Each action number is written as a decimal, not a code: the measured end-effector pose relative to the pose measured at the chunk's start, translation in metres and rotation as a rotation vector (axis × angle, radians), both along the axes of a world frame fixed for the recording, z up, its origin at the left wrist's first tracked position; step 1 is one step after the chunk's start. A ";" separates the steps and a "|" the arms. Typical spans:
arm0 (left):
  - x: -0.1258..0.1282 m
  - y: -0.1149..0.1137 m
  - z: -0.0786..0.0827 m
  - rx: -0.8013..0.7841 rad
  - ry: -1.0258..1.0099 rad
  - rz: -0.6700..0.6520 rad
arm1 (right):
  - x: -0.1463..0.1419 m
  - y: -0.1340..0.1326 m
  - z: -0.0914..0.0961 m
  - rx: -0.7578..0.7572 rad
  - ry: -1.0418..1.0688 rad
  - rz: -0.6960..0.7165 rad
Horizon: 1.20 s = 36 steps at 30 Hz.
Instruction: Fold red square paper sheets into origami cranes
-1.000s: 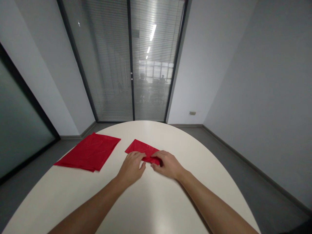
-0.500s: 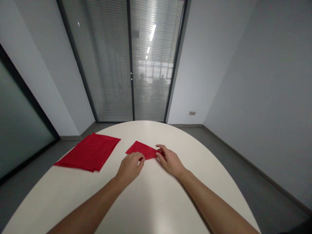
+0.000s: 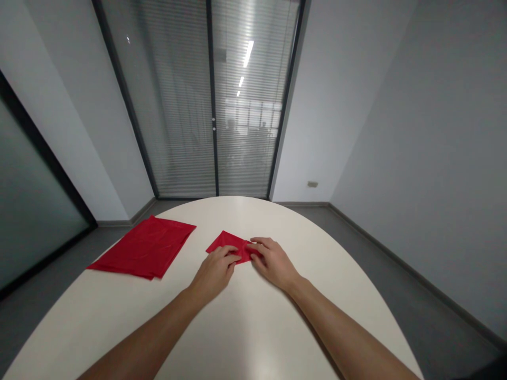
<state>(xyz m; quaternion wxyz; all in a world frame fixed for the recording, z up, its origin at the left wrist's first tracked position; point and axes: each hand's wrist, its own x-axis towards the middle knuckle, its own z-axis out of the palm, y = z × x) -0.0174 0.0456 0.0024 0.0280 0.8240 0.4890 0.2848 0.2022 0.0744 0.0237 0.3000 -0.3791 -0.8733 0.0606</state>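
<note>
A small folded red sheet (image 3: 228, 244) lies on the white oval table (image 3: 245, 327), just past both of my hands. My left hand (image 3: 216, 272) rests on its near edge, fingers curled and pinching the material. My right hand (image 3: 273, 263) presses on the sheet's right end, fingertips gripping its fold. The near and right parts of the sheet are hidden under my fingers.
A larger stack of flat red sheets (image 3: 144, 248) lies on the table's left side. Beyond the table's far edge are glass doors with blinds (image 3: 214, 105), grey floor and grey walls.
The small red sheet has become more compact, its right end folded in. Both hands have moved slightly forward and closer together on it.
</note>
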 end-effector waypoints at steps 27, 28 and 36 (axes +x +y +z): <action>0.004 -0.008 0.012 0.042 0.055 -0.075 | 0.000 -0.006 -0.005 -0.178 -0.167 0.006; 0.003 -0.009 0.013 0.044 0.051 -0.070 | 0.000 -0.006 -0.007 -0.155 -0.157 0.008; 0.005 -0.009 0.016 0.032 0.073 0.008 | -0.001 -0.002 -0.005 -0.046 -0.070 0.054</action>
